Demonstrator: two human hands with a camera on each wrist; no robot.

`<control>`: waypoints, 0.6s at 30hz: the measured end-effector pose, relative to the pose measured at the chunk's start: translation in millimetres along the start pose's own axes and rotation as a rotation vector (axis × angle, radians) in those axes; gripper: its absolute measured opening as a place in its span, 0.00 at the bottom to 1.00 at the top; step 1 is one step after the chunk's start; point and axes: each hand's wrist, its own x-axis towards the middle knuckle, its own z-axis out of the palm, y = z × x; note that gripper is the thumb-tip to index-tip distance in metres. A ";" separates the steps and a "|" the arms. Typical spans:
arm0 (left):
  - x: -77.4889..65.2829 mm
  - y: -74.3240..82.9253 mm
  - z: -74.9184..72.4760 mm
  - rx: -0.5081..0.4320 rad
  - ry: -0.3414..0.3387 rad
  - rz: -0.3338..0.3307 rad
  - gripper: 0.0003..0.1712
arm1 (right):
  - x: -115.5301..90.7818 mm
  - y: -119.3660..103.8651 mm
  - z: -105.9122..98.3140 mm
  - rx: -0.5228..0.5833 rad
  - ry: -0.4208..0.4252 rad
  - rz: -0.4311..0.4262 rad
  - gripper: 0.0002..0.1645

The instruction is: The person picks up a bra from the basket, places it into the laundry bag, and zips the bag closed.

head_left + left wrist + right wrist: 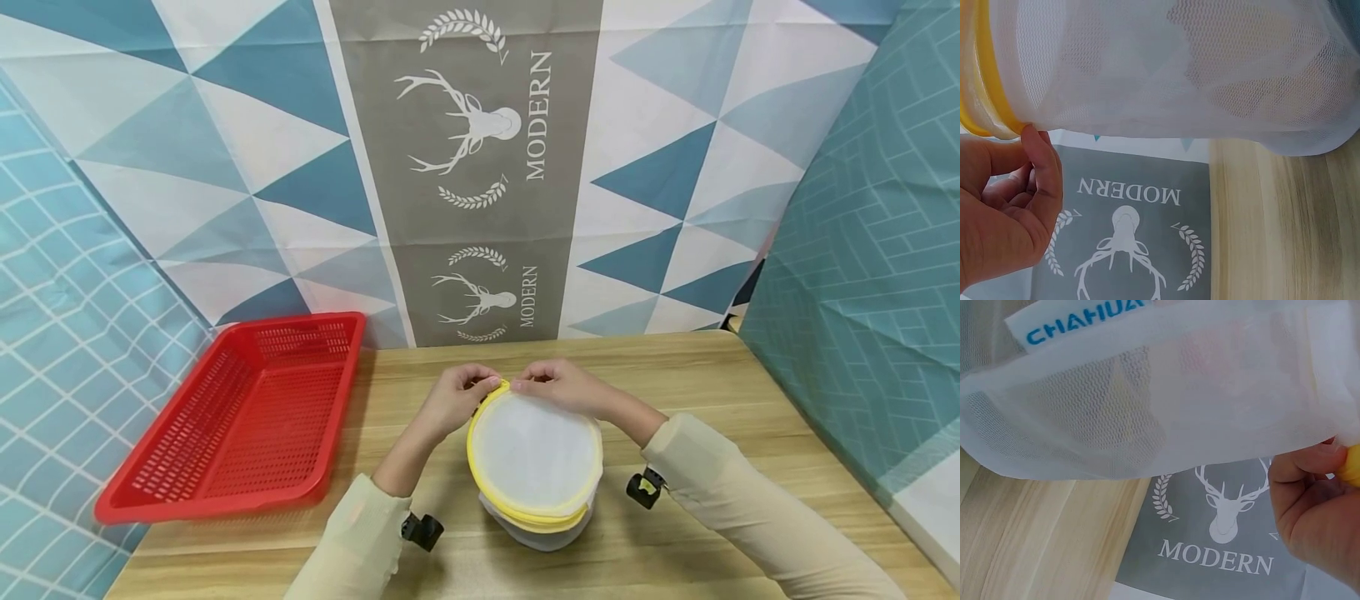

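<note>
A round white mesh laundry bag (536, 450) with a yellow zip (475, 467) around its top stands on the table in the head view. My left hand (459, 398) pinches the far edge of the zip between thumb and forefinger. Close beside it, my right hand (558, 388) grips the same far edge. The left wrist view shows the left fingertips (1032, 131) at the yellow trim, below the mesh side (1141, 75). In the right wrist view, the thumb and forefinger hold the rim near yellow trim (1352, 465). A white CHAHUA label (1079, 324) lies along the bag's side.
A red slotted plastic basket (277, 425) is at the left of the wooden table (697, 392). Patterned cloth (645, 167) hangs behind the table, with more cloth at both sides. Small black cameras (422, 531) sit at the wrists.
</note>
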 end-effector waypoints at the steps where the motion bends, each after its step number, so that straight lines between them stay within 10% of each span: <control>1: -0.1 -0.1 0.0 0.001 0.001 0.005 0.10 | 0.0 0.0 0.3 0.002 0.000 -0.005 0.16; 18: -1.9 -4.0 0.1 -0.036 -0.016 0.010 0.10 | -4.8 2.2 -0.4 -0.009 0.020 -0.007 0.16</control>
